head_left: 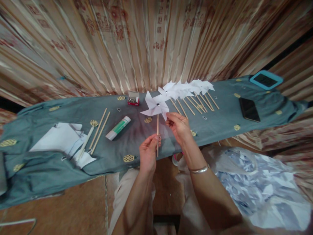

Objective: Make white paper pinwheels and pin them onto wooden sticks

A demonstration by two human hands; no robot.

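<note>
A white paper pinwheel point(152, 107) with a shiny pin at its centre is held upright above the cloth. My left hand point(148, 150) pinches its wooden stick point(157, 125) near the lower end. The fingertips of my right hand point(179, 125) are closed at the edge of the lower right blade; whether they grip the paper or only touch it is hard to see. Just behind, a row of several finished-looking pinwheels point(188, 88) lies with overlapping blades, their sticks pointing toward me. A small red box of metal pins point(133, 99) stands open to the left of the held pinwheel.
A glue stick point(118, 128), two loose wooden sticks point(99, 130) and white paper pieces point(57, 138) lie on the left. At right are a black phone point(249, 109) and a blue-framed device point(266, 80). A plastic bag point(259, 182) sits below the table edge.
</note>
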